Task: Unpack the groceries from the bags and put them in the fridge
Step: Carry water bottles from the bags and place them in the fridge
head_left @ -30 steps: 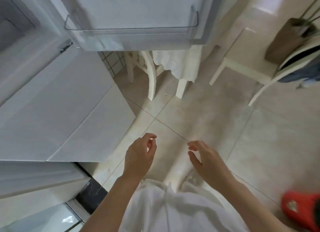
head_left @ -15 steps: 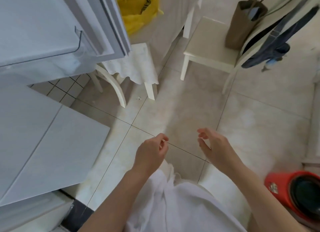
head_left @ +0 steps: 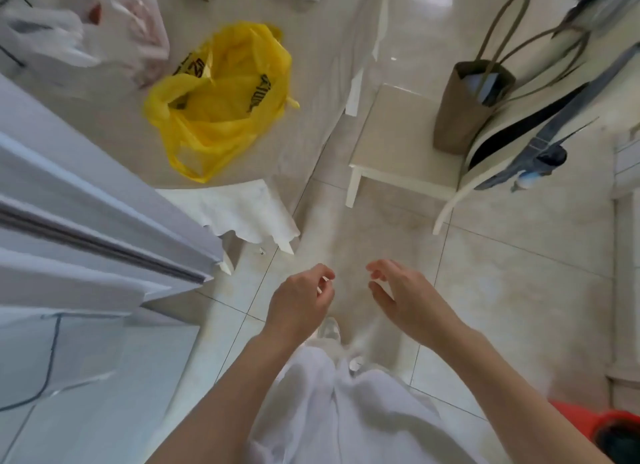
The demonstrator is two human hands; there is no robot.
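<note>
A yellow plastic bag (head_left: 221, 96) lies open on the table (head_left: 304, 65) at the upper middle, and its contents cannot be made out. A clear and pink plastic bag (head_left: 104, 31) sits beside it at the upper left. The open white fridge door (head_left: 86, 221) fills the left side. My left hand (head_left: 301, 301) hovers over the floor at the centre, fingers loosely curled and holding nothing. My right hand (head_left: 405, 297) is next to it, fingers spread, empty. Both hands are well short of the bags.
A white chair (head_left: 398, 152) stands to the right of the table with a brown tote bag (head_left: 467, 110) on its seat and dark clothing (head_left: 540, 145) on its back. A red bin (head_left: 602, 432) is at the lower right. Pale floor tiles lie ahead.
The view has swung up and right from the fridge toward the table, bringing the bags into sight. Both hands stay empty in front of me, held at about the same spacing.
</note>
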